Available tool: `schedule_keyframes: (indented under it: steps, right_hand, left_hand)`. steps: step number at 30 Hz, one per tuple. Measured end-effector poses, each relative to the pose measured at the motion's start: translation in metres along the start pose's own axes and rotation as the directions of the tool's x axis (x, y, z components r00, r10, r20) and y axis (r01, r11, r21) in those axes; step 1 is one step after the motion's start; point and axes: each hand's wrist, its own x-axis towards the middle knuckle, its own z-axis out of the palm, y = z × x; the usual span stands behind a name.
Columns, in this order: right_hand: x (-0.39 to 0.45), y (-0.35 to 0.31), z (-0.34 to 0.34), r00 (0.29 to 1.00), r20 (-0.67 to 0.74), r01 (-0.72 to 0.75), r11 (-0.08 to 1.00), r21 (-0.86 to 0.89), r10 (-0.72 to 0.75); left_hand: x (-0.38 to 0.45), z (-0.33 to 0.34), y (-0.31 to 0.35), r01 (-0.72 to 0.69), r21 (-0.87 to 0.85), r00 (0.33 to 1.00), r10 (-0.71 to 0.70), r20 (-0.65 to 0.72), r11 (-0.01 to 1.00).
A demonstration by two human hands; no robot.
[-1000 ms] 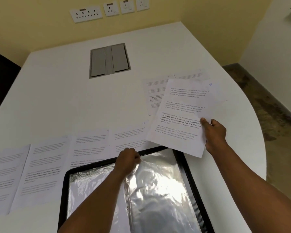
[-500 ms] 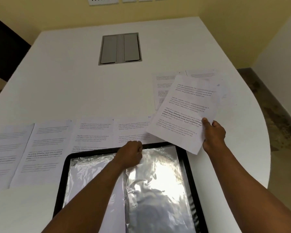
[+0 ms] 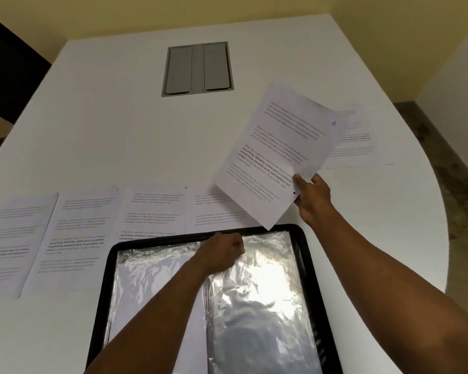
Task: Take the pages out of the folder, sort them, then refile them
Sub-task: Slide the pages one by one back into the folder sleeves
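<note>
Above open folder [image 3: 301, 238]: right hand [image 3: 312, 197] pinches page [image 3: 278, 155] at corner, tilted for reading; left hand [image 3: 223, 252], fingers curled, grips plastic sleeve [image 3: 265, 292] top, likely keeping mouth open for refiling.

Six pages [image 3: 277, 155], one folder [image 3: 303, 265]

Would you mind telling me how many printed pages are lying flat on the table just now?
5: four in a row above the folder, one far right. The raised page may hide another.
</note>
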Motion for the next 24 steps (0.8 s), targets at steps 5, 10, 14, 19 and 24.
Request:
schedule_keyframes:
  steps: [5, 10, 14, 19, 24]
  right_hand:
    - [0.005, 0.017, 0.014, 0.997, 0.072, -0.029, 0.999, -0.034, 0.031]
    - [0.011, 0.03, 0.013, 0.986, 0.133, -0.091, 0.991, -0.103, 0.104]
    - [0.018, 0.035, 0.006, 0.963, 0.218, -0.119, 0.977, -0.176, 0.157]
    - [0.027, 0.035, -0.006, 0.922, 0.312, -0.135, 0.947, -0.293, 0.228]
    - [0.038, 0.024, -0.012, 0.913, 0.331, -0.108, 0.923, -0.37, 0.24]
  left_hand:
    - [0.001, 0.003, -0.002, -0.006, -0.019, 0.999, 0.005, -0.047, 1.0]
    - [0.0, 0.001, -0.001, -0.015, -0.033, 0.993, 0.01, -0.119, 0.999]
    - [0.0, 0.0, -0.002, -0.031, -0.028, 0.99, 0.027, -0.136, 0.999]
    - [0.0, -0.003, -0.005, -0.025, -0.107, 0.986, 0.007, -0.166, 0.994]
    - [-0.001, -0.009, -0.015, 0.012, -0.027, 0.994, -0.015, -0.104, 1.0]
